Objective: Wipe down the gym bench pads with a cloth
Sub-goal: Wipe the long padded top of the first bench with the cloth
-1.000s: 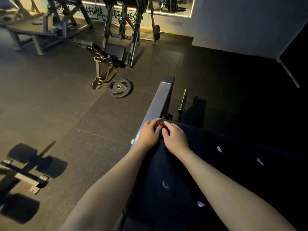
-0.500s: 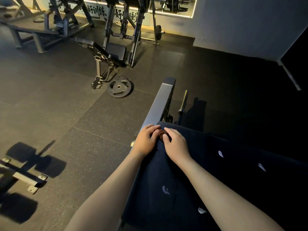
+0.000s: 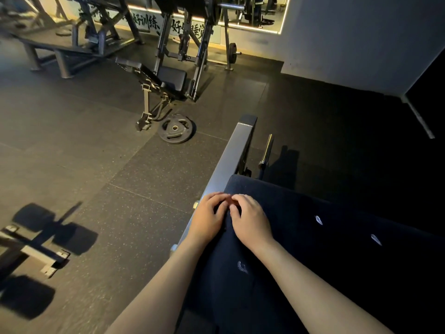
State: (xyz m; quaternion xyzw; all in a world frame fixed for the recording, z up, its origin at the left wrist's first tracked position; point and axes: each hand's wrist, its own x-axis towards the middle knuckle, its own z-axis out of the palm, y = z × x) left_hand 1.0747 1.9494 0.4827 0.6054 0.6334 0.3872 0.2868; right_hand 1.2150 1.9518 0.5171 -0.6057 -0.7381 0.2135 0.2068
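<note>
The left hand (image 3: 207, 218) and right hand (image 3: 251, 221), fingers curled, rest on the cloth (image 3: 301, 237) near the surface's (image 3: 231, 160) far corner; I cannot tell whether they grip it. Best to press flat and overlap strokes.

Yeah the left hand (image 3: 207, 218) and right hand (image 3: 252, 222) curl fingertips under, can't see if anything's pinched. Both forearms (image 3: 313, 290) cut off at the near edge, bench pad (image 3: 325, 256) goes black on the right.

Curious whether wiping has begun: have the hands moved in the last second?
Yes. The left hand and right hand slid toward the person, away from the pad's far edge.
</note>
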